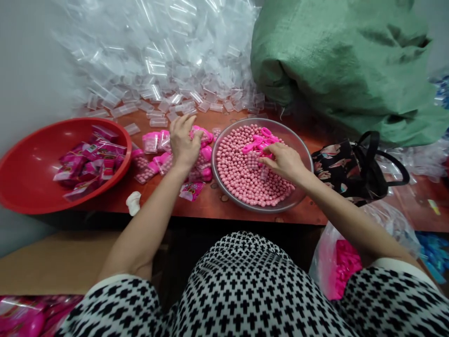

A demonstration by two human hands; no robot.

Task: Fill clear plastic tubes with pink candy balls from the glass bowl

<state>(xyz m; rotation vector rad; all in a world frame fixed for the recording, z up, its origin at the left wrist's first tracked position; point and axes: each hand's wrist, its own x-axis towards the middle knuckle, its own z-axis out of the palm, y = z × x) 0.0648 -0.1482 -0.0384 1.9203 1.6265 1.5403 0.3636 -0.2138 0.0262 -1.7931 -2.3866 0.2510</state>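
My left hand [184, 142] is over a group of clear, pink-capped containers filled with pink beads [164, 161]. Its fingers are apart, with the thumb close to a pink cap [204, 135]; no held object shows. Inside a metal bowl [304, 157] lies a layer of round pink beads [242, 185]. Above those beads, my right hand [286, 161] has thumb and fingertips closing on the pink end of a small bead-filled container [253, 160]. Bright pink looped pieces [265, 133] lie right beside its fingers, partly hiding the grip.
A red basin [21, 159] with pink packets [93, 159] stands left. Clear plastic tubes [157, 70] are heaped behind. A green sack [336, 61] and floral black bag [336, 171] are at right. Crumpled white tissue [133, 202] lies near the table edge [238, 217].
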